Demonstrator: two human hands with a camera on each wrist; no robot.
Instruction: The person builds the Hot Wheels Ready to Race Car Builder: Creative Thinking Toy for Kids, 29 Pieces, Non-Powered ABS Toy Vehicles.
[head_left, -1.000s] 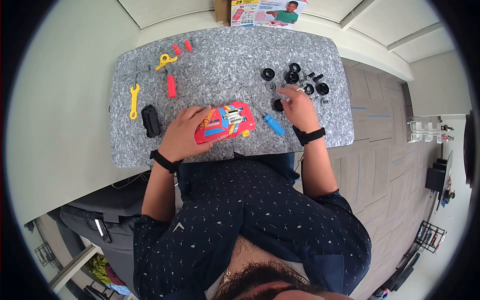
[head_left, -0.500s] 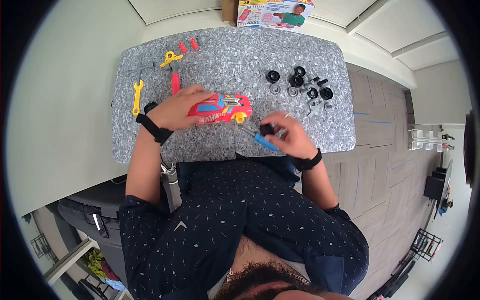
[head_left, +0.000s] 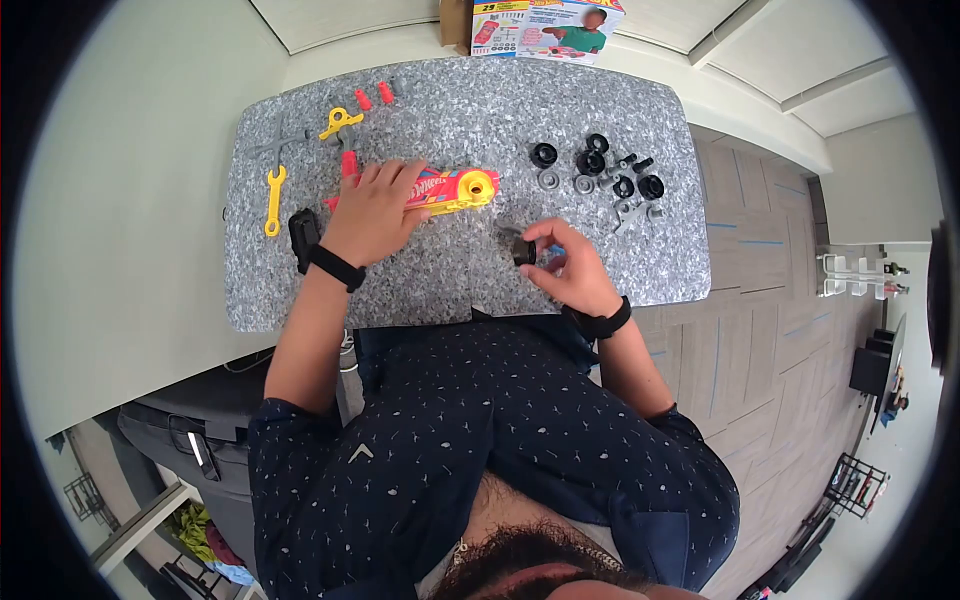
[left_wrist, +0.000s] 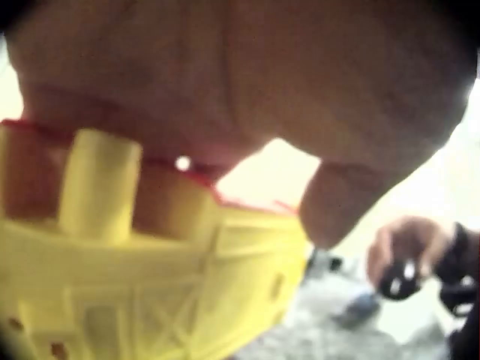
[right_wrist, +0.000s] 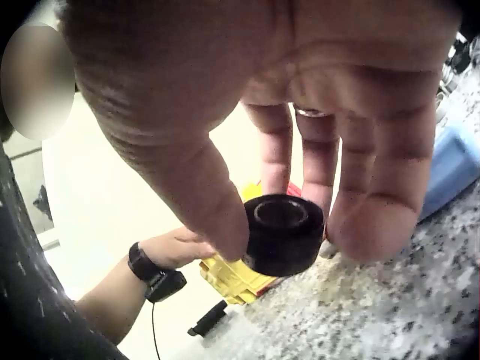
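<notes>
My left hand (head_left: 378, 212) grips a red toy car (head_left: 432, 188), its fingers over the body. The car is tipped so a yellow round hub (head_left: 477, 187) on its side faces up. The left wrist view shows the yellow underside (left_wrist: 165, 292) and a stubby yellow axle post (left_wrist: 101, 187). To the right and nearer the body, my right hand (head_left: 575, 268) pinches a black toy wheel (right_wrist: 281, 238) between thumb and fingers, apart from the car. A screwdriver lies on the table by the right hand, its blue handle (right_wrist: 452, 171) mostly hidden in the head view.
Black wheels (head_left: 592, 162), grey discs (head_left: 549, 181) and small parts lie at the right. A yellow wrench (head_left: 273, 200), grey cross-shaped tool (head_left: 280, 148), yellow piece (head_left: 341, 122), red pegs (head_left: 363, 99) and black part (head_left: 303, 240) lie left. A printed box (head_left: 545, 30) stands behind.
My right hand took the wheel from the group of parts and brought it toward the body and left. My left hand moved the car away from the body and rolled its side up.
</notes>
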